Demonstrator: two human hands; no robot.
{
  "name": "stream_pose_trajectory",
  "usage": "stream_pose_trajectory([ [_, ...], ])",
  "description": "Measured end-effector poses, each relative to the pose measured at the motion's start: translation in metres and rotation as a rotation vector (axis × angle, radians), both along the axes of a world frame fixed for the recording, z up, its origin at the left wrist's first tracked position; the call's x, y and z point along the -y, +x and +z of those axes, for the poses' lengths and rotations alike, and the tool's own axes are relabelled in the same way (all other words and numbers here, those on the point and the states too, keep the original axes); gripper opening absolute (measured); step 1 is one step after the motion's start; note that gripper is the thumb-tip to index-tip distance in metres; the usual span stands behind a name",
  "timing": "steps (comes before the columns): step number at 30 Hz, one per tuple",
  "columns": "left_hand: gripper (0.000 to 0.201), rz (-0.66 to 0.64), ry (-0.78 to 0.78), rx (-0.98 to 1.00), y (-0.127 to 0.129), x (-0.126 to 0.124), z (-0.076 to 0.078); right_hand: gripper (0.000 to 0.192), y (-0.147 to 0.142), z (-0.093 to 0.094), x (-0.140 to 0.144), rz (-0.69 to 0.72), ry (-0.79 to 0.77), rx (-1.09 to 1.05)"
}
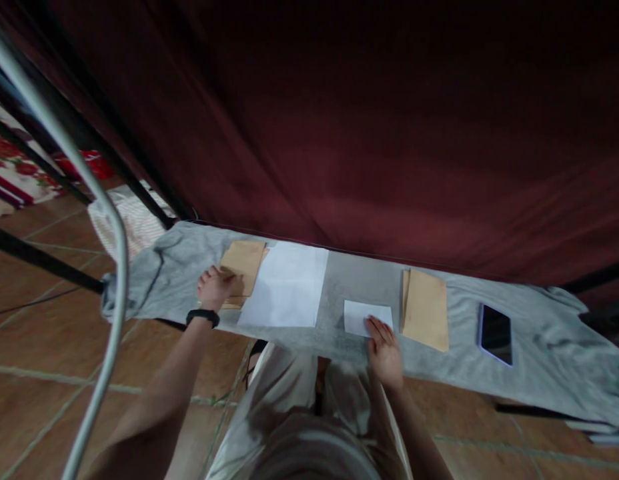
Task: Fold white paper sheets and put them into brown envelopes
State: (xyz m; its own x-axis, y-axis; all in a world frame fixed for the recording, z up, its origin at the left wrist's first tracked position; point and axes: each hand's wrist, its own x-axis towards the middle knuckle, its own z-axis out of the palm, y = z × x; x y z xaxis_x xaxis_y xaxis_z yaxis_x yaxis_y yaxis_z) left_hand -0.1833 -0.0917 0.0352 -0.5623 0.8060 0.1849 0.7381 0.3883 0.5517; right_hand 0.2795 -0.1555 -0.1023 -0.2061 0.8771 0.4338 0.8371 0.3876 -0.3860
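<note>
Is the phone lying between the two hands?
No, the phone lies on the grey cloth beyond the right hand, past the brown envelopes, not between it and the left hand.

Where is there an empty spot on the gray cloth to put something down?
Bare gray cloth shows between the white sheet and the right envelopes, above the folded paper. More lies right of the phone. It is crowded at the left envelopes, under the left hand.

Two stacks of brown envelopes lie here: left stack (242,263) and right stack (424,308). Two white sheets: a large sheet (287,285) and a small folded one (363,316). One phone (495,333).
</note>
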Motion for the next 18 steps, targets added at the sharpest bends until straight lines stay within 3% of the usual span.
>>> stream_pose_trajectory([
  [5,0.064,0.116,-0.16,-0.102,-0.022,0.001,-0.027,0.055,-0.004,0.001,0.001,-0.032,0.0,-0.005],
  [8,0.073,0.13,-0.153,-0.126,-0.032,-0.003,-0.038,0.054,-0.005,0.003,0.001,-0.043,-0.003,0.008],
  [12,0.072,0.137,-0.107,-0.099,-0.048,-0.001,-0.042,0.055,-0.005,0.004,0.002,-0.028,-0.003,0.013],
  [18,0.058,0.341,0.129,0.256,-0.072,0.004,-0.036,0.056,-0.006,0.004,0.002,-0.039,-0.006,-0.008],
])
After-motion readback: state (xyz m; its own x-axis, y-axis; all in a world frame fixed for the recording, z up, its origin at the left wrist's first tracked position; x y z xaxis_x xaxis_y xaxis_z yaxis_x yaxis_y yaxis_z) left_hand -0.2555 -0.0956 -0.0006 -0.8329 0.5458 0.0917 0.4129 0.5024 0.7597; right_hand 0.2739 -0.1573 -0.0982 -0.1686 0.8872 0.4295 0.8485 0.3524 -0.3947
